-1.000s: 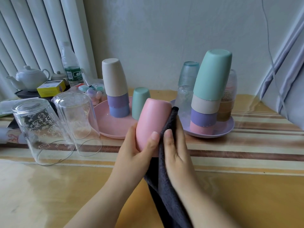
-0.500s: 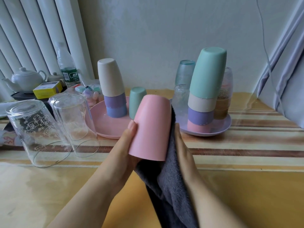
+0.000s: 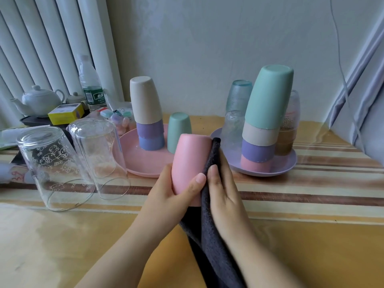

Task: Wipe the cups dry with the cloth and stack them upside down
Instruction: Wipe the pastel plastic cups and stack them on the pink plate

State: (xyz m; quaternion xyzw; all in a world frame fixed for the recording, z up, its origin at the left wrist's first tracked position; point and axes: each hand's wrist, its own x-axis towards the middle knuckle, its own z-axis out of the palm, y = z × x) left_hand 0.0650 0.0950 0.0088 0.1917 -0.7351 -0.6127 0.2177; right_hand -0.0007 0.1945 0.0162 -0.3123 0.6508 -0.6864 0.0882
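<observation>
Above striped yellow tablecloth (image 3: 311, 204), left hand (image 3: 172, 196) grips inverted pink plastic cup (image 3: 190, 159), thumb curled around it. Right hand (image 3: 224, 190), fingers straight, presses dark grey cloth (image 3: 209, 231) against cup side.

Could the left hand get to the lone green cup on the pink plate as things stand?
Probably not right now. The left hand grips the pink cup, which is held up directly in front of the green cup on the pink plate. It would have to put the pink cup down first.
</observation>
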